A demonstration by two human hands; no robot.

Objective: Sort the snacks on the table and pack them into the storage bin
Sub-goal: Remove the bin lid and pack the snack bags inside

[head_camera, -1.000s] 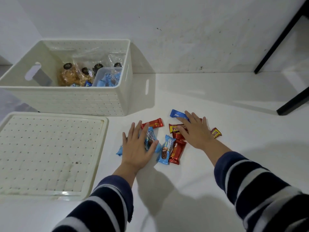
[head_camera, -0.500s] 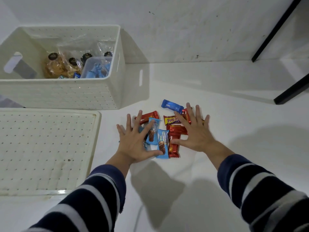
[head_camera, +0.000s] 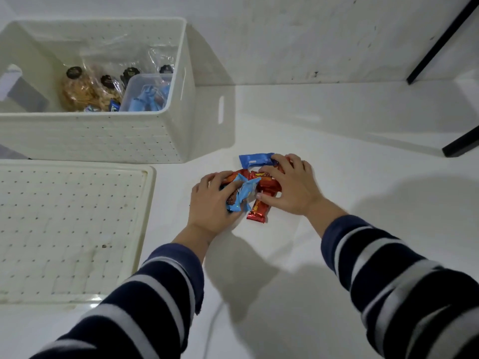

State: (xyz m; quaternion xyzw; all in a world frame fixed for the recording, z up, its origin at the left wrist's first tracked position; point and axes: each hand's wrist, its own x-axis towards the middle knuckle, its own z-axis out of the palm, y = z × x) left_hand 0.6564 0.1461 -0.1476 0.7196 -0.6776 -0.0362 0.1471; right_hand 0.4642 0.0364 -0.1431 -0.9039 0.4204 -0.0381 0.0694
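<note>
A small heap of wrapped snacks lies on the white table (head_camera: 337, 156) between my hands. My left hand (head_camera: 211, 206) curls round the light-blue packets (head_camera: 245, 194) and a red bar at the heap's left side. My right hand (head_camera: 290, 187) curls over the red bars (head_camera: 267, 183) from the right, its fingertips on a dark-blue packet (head_camera: 255, 159). One red bar (head_camera: 258, 212) pokes out toward me. The cream storage bin (head_camera: 103, 136) stands at the back left, holding clear bags of cookies (head_camera: 85, 92) and a clear tub of blue packets (head_camera: 149, 95).
The bin's perforated lid (head_camera: 70, 229) lies flat on the table left of my left arm. Black furniture legs (head_camera: 458, 143) stand at the far right. A white wall runs along the back edge of the table.
Both hands have drawn together and curled their fingers, bunching the scattered snacks into one tight heap. The view has tilted down and closer to the bin.
</note>
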